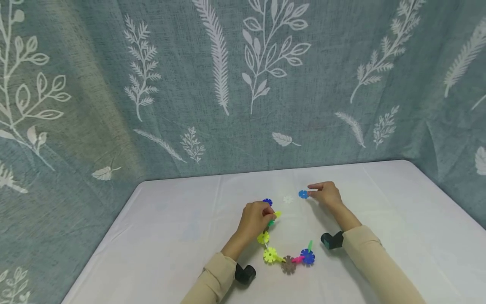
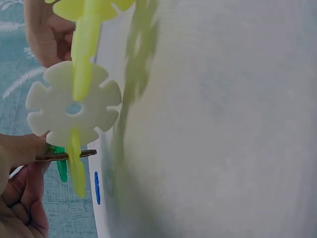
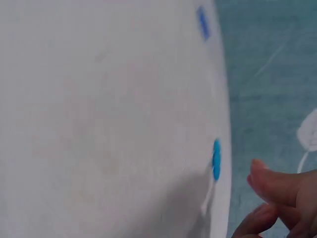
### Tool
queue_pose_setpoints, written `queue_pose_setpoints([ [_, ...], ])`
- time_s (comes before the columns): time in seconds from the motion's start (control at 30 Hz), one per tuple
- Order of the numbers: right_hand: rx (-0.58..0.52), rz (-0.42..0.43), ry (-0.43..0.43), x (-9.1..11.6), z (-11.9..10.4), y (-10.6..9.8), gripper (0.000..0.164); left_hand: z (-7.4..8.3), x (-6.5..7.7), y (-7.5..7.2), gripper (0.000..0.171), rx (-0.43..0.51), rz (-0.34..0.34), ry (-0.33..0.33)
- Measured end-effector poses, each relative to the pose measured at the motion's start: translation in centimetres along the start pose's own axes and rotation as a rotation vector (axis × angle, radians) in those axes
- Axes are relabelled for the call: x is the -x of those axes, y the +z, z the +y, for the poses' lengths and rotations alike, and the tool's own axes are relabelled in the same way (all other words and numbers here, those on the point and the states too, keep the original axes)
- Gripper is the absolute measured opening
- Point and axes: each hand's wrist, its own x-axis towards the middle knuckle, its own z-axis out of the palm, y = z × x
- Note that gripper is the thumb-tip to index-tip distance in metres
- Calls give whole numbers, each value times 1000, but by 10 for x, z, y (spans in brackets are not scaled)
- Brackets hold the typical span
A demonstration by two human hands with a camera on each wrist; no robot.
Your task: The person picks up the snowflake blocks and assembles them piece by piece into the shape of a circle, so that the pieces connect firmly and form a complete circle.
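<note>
My left hand [image 1: 255, 220] pinches the far left part of a curved chain of notched plastic discs [image 1: 288, 265]. In the left wrist view, the left fingers [image 2: 27, 148] are at a brown disc [image 2: 86, 153] and a green disc [image 2: 62, 171], beside a white disc [image 2: 52, 94] and a yellow disc [image 2: 77, 176]. My right hand [image 1: 325, 195] hovers beside a loose light-blue disc [image 1: 303, 194]. In the right wrist view, its thumb and fingers are parted with nothing between them, and the light-blue disc [image 3: 216, 159] lies on the cloth.
A loose white disc [image 1: 287, 199] and a dark-blue disc [image 1: 267, 202] lie toward the back of the white-covered table [image 1: 171, 236]. Behind it hangs a leaf-patterned curtain [image 1: 235, 139]. Black devices [image 1: 245, 274] are worn at both wrists.
</note>
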Motion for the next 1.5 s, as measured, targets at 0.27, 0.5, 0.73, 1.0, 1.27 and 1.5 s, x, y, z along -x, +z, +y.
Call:
queue_pose_setpoints([
  [0.27,209,-36,15,-9,7,7,36,2,4,1,7,-3,5,6],
  [0.5,237,-3,-5,-9,7,7,33,5,3,2,7,6,8,11],
  [0.73,283,157,-137,0,2,3,17,6,-1,3,7,2,28,6],
  [1.0,-163,-144,7,16,-24,12,20,6,-3,3,6,-48,71,1],
  [1.27,-297,-221,31,28,-28,25,18,6,-3,5,6,-20,61,-2],
  [1.5,-347,-263,37,31,-31,25,19,5,-4,3,6,-23,76,6],
])
